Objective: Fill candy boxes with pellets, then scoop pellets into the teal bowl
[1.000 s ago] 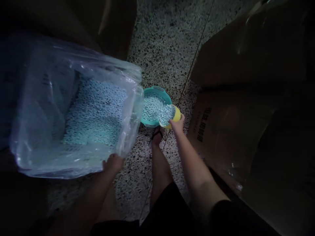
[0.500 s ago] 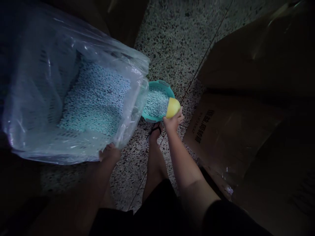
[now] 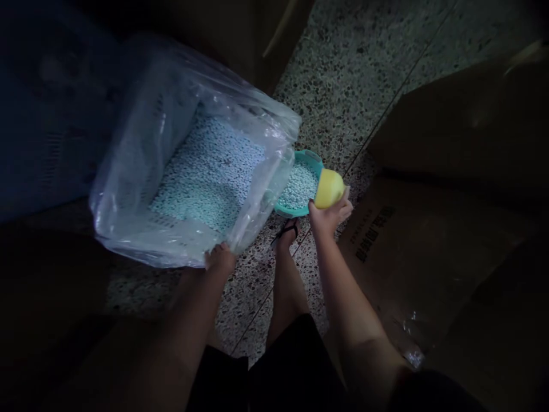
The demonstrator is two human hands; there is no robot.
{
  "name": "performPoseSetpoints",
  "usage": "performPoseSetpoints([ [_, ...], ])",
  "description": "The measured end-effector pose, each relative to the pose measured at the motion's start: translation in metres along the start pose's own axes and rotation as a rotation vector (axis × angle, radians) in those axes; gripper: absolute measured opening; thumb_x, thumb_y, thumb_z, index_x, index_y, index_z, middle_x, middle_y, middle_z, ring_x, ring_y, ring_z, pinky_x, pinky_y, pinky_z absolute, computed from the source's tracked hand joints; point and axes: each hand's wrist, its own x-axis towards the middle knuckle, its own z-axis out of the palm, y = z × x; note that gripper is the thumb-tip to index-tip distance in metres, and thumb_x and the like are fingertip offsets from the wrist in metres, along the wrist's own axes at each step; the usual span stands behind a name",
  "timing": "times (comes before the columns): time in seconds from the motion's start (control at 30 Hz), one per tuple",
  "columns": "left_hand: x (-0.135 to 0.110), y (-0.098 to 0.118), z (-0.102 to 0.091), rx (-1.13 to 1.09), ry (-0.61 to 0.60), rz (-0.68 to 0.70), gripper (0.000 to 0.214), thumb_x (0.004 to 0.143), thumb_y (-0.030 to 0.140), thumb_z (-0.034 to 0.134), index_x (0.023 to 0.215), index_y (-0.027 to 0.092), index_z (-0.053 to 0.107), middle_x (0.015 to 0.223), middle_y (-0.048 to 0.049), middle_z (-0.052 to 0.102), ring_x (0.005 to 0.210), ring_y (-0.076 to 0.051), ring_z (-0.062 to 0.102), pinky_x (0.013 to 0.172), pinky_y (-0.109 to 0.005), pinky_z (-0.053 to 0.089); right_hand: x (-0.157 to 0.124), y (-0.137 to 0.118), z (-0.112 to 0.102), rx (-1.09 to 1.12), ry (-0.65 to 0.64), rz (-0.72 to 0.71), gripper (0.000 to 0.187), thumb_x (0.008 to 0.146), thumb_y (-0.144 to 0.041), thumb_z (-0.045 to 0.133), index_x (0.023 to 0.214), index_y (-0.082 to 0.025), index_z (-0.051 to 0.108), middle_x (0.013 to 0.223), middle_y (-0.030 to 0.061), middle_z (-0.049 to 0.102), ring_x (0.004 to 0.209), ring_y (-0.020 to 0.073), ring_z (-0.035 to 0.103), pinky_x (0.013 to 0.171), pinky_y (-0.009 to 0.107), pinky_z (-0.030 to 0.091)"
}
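My right hand (image 3: 329,216) is closed around a rounded yellow cup (image 3: 330,189), held tilted over the right edge of a teal basin (image 3: 316,161). The inside of the cup faces away from me, so its contents are hidden. Small pale blue pellets (image 3: 298,186) fill the basin, whose left side is covered by plastic. At the near corner of a large crate lined with a clear plastic bag (image 3: 128,237), my left hand (image 3: 221,258) is closed on the bagged rim. A broad heap of similar pellets (image 3: 210,171) lies inside that crate.
Brown cardboard boxes (image 3: 412,246) line the right side, one with dark printed characters. Another dark box (image 3: 274,51) stands at the top. My sandalled foot (image 3: 288,232) is on the speckled floor (image 3: 343,74) just below the basin. A dark blue shape (image 3: 51,114) fills the far left.
The view has shifted, so the crate and basin appear farther right. My right hand with the yellow cup has edged slightly rightward relative to the basin. My left hand keeps its hold on the rim.
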Motion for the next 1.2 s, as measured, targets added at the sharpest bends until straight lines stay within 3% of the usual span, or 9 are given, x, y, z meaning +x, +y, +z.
performPoseSetpoints([
  [0.13, -0.006, -0.016, -0.003, -0.02, 0.055, 0.205, 0.048, 0.096, 0.03, 0.052, 0.14, 0.011, 0.044, 0.121, -0.0156, 0.065, 0.111, -0.026, 0.061, 0.097, -0.043, 0.044, -0.014, -0.006, -0.026, 0.153, 0.118, -0.135, 0.105, 0.075, -0.042, 0.066, 0.153, -0.024, -0.002, 0.134, 0.0167, 0.028, 0.133, 0.0329, 0.038, 0.111, 0.055, 0.04],
  [0.23, -0.009, -0.037, -0.004, -0.014, 0.073, 0.362, 0.052, 0.095, 0.037, 0.056, 0.141, 0.014, 0.046, 0.117, -0.0138, 0.068, 0.11, -0.025, 0.062, 0.095, -0.038, 0.044, -0.035, -0.018, -0.046, 0.352, 0.131, -0.421, 0.104, 0.074, -0.048, 0.066, 0.153, -0.025, 0.003, 0.133, 0.0138, 0.03, 0.13, 0.0339, 0.04, 0.106, 0.058, 0.044],
  [0.4, 0.004, -0.101, -0.017, 0.096, 0.163, 0.518, 0.064, 0.084, 0.049, 0.069, 0.137, 0.016, 0.056, 0.131, -0.0181, 0.061, 0.129, -0.035, 0.05, 0.116, -0.054, 0.025, -0.075, -0.07, -0.036, 0.412, -0.241, -0.95, 0.09, 0.073, -0.045, 0.071, 0.149, -0.029, 0.025, 0.135, 0.0128, 0.033, 0.13, 0.033, 0.042, 0.105, 0.055, 0.047],
  [0.5, 0.027, -0.144, -0.025, 0.195, 0.19, 0.609, 0.039, 0.083, 0.026, 0.07, 0.12, 0.015, 0.067, 0.119, -0.0171, 0.067, 0.116, -0.032, 0.059, 0.104, -0.048, 0.04, -0.076, -0.125, 0.027, 0.244, -0.5, -1.09, 0.086, 0.075, -0.038, 0.073, 0.15, -0.028, 0.031, 0.141, 0.0157, 0.032, 0.132, 0.0314, 0.041, 0.106, 0.048, 0.047],
  [0.57, 0.044, -0.165, -0.023, 0.256, 0.21, 0.68, 0.025, 0.087, 0.012, 0.059, 0.107, 0.018, 0.072, 0.11, -0.0121, 0.07, 0.106, -0.027, 0.064, 0.091, -0.04, 0.047, -0.059, -0.168, 0.087, 0.108, -0.478, -1.087, 0.084, 0.076, -0.029, 0.071, 0.151, -0.027, 0.033, 0.144, 0.0181, 0.033, 0.135, 0.0343, 0.038, 0.11, 0.05, 0.042],
  [0.77, 0.081, -0.197, 0.024, 0.388, 0.415, 0.898, 0.03, 0.086, 0.007, 0.059, 0.11, 0.022, 0.071, 0.105, -0.0039, 0.073, 0.093, -0.02, 0.066, 0.076, -0.032, 0.049, -0.042, -0.259, 0.247, 0.035, -0.343, -0.533, 0.093, 0.084, -0.025, 0.058, 0.157, -0.008, 0.004, 0.151, 0.0264, 0.029, 0.14, 0.0349, 0.035, 0.112, 0.047, 0.037],
  [0.9, 0.077, -0.201, 0.031, 0.335, 0.505, 0.905, 0.027, 0.088, 0.008, 0.059, 0.109, 0.021, 0.07, 0.104, -0.0029, 0.073, 0.09, -0.019, 0.064, 0.075, -0.033, 0.046, -0.118, -0.243, 0.279, 0.123, -0.436, -0.611, 0.1, 0.082, -0.03, 0.061, 0.157, -0.007, -0.001, 0.152, 0.0251, 0.03, 0.141, 0.0319, 0.034, 0.113, 0.043, 0.035],
  [1.07, 0.071, -0.193, 0.018, 0.304, 0.527, 0.94, 0.021, 0.088, 0.011, 0.061, 0.105, 0.018, 0.07, 0.099, -0.0024, 0.073, 0.086, -0.019, 0.064, 0.072, -0.033, 0.045, -0.203, -0.184, 0.244, -0.09, -0.785, -0.973, 0.085, 0.082, -0.023, 0.063, 0.156, -0.026, 0.021, 0.156, 0.0193, 0.029, 0.144, 0.0366, 0.028, 0.112, 0.051, 0.032],
  [1.2, 0.07, -0.19, 0.013, 0.318, 0.541, 0.949, 0.017, 0.088, 0.011, 0.061, 0.1, 0.018, 0.071, 0.092, -0.0023, 0.072, 0.081, -0.019, 0.063, 0.068, -0.034, 0.043, -0.212, -0.167, 0.21, -0.198, -0.927, -1.075, 0.093, 0.076, -0.024, 0.069, 0.156, -0.032, 0.022, 0.155, 0.0176, 0.031, 0.141, 0.0381, 0.031, 0.107, 0.057, 0.036],
])
